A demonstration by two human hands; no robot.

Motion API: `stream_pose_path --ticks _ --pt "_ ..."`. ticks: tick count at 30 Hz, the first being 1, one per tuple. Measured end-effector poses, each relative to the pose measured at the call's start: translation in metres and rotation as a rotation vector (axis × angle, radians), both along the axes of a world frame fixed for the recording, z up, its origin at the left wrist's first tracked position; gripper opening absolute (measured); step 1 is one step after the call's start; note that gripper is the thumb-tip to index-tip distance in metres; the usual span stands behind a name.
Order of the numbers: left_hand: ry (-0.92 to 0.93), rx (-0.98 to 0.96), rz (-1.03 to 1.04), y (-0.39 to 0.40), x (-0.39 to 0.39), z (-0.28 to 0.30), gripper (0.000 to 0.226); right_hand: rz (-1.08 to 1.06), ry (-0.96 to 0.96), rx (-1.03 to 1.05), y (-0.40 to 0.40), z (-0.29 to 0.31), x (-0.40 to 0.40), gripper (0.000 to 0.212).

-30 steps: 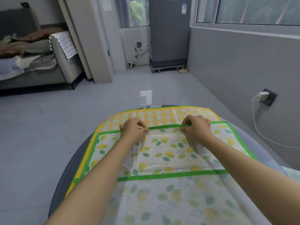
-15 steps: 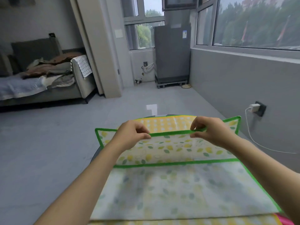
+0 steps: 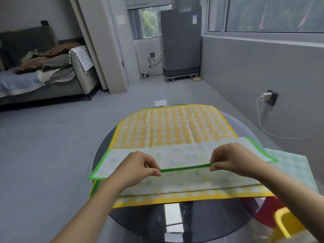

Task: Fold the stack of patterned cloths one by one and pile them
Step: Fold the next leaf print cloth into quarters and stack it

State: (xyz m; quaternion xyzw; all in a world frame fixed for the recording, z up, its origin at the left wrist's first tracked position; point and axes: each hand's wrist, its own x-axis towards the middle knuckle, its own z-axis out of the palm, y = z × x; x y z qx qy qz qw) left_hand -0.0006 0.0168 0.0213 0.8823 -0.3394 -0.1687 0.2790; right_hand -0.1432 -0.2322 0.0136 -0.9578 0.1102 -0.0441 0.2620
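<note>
A green-bordered cloth with a leaf print lies folded over itself on top of a yellow cloth with white dots, both spread on a round dark glass table. My left hand and my right hand each pinch the green far edge of the leaf cloth, holding it taut between them above the cloth's near half. The pale underside of the cloth faces up. A further light green cloth lies at the right, under the others.
A yellow and red object sits at the table's near right edge. A grey wall with a plugged-in white charger and its cable runs along the right. A sofa heaped with clothes stands far left. Grey floor surrounds the table.
Both hands have lifted the leaf cloth's far green edge and drawn it toward me, folding the cloth over and uncovering the yellow dotted cloth behind it.
</note>
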Motion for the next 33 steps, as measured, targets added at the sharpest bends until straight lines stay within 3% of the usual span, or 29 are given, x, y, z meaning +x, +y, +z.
stream_pose_path --ticks 8,19,33 --pt "0.03 0.123 -0.046 0.005 -0.007 -0.031 0.009 0.042 0.039 0.081 -0.001 -0.035 -0.006 0.023" --pt "0.094 0.074 -0.087 0.01 -0.004 -0.037 0.015 0.108 0.022 0.082 0.002 -0.046 -0.009 0.02" --pt "-0.297 -0.033 -0.168 -0.054 -0.001 -0.062 0.017 0.073 0.078 0.072 0.005 -0.05 -0.006 0.014"
